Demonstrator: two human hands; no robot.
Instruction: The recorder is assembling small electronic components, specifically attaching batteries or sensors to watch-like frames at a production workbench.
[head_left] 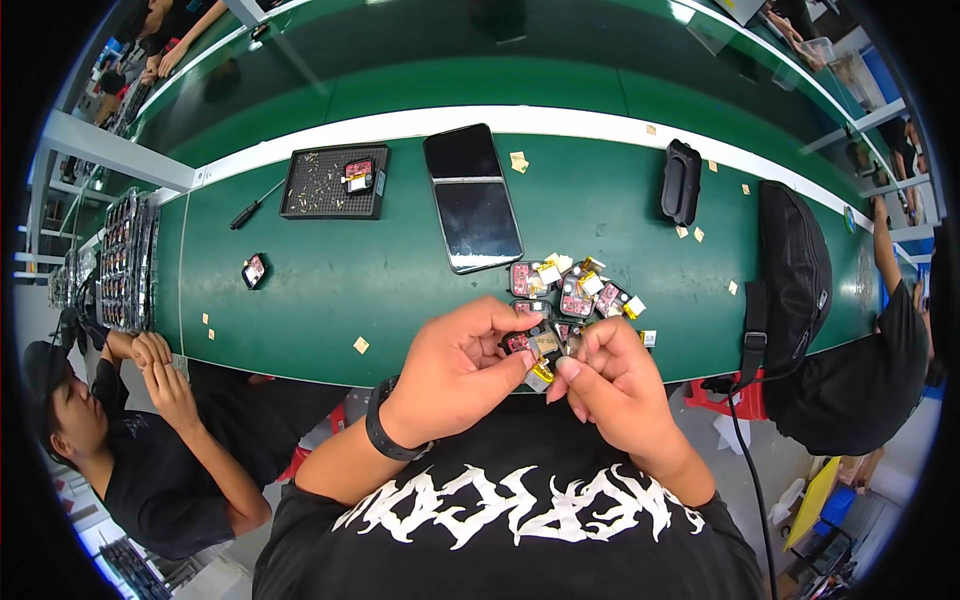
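Note:
Near the table's front edge, my left hand point(450, 365) holds a small black electronic device point(517, 343) with a red circuit board between thumb and fingers. A grey piece with a tan patch point(546, 344) shows on it, and a yellow-edged battery point(541, 376) hangs just below. My right hand point(625, 385) is beside it, thumb and forefinger pinched together at the device's right side; what they grip, if anything, is too small to make out. Just beyond my hands lies a loose pile of similar devices point(577, 297) with red boards and silvery, yellow-edged batteries, partly hidden by my fingers.
A dark phone point(470, 200) lies past the pile. Left are a black tray point(330, 207) of small parts, a screwdriver point(243, 217) and a single device point(254, 271). Right are a black case point(681, 183) and a black bag point(795, 260). A person point(170, 440) sits at left.

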